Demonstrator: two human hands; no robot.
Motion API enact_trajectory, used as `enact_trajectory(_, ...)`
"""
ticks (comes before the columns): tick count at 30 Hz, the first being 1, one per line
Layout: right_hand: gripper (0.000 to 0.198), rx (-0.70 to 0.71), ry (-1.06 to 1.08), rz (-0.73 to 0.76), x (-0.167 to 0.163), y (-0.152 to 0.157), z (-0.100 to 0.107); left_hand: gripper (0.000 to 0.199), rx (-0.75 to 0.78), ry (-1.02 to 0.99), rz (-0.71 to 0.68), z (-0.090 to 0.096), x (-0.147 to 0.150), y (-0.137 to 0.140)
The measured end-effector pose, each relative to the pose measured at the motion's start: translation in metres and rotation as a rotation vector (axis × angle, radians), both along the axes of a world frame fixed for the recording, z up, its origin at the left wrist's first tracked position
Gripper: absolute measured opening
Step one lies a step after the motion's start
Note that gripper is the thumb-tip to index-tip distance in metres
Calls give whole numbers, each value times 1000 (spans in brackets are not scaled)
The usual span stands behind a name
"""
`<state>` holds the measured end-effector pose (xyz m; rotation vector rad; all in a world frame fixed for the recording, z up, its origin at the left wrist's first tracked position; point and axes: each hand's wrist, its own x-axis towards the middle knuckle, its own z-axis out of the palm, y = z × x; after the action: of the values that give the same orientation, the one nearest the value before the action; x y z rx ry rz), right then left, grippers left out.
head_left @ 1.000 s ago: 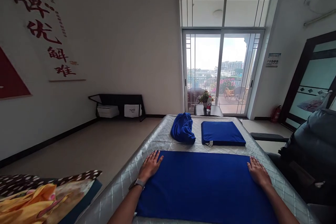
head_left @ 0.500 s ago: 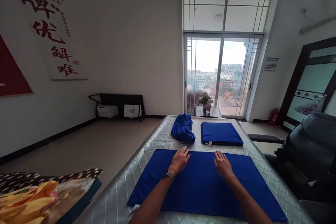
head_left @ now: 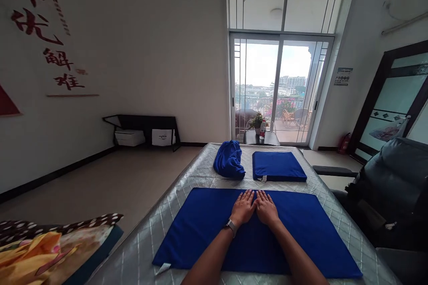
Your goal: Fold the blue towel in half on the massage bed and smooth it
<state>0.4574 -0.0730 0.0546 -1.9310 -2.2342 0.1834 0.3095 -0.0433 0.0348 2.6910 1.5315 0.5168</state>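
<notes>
Blue cloth (head_left: 256,245) lies flat beneath left hand (head_left: 244,208) and right hand (head_left: 266,208) — both outstretched, side by side, gripping nothing. Light, even pressure should avoid creases. Beyond the left sits a crumpled bundle (head_left: 229,160); beyond the right, a folded stack (head_left: 280,164).

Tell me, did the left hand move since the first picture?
Yes, the left hand moved to the right, judged against the bunched blue cloth behind it.

at ten o'clock, a hanging scroll (head_left: 42,38) reads 优, 解, 难 in red; print on the notice (head_left: 343,76) just past two and the white box (head_left: 163,137) near nine is too small to read.
</notes>
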Motion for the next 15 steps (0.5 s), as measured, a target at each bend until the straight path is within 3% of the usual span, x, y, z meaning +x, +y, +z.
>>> enact_trajectory(4,58,23,-48,-140,46,-11,8,57,-32,12,116,0,-46,11)
enact_trajectory(7,46,83,-103,-333,104,-25,15,51,-26,76,239,-6,-123,25)
enact_trajectory(11,37,99,-123,-447,162,-41,23,50,-26,213,350,-20,-223,38)
enact_trajectory(13,36,102,-128,-480,176,-47,24,53,-38,224,407,-24,-247,40)
enact_trajectory(15,35,106,-130,-500,183,-52,24,56,-44,217,433,-25,-253,40)
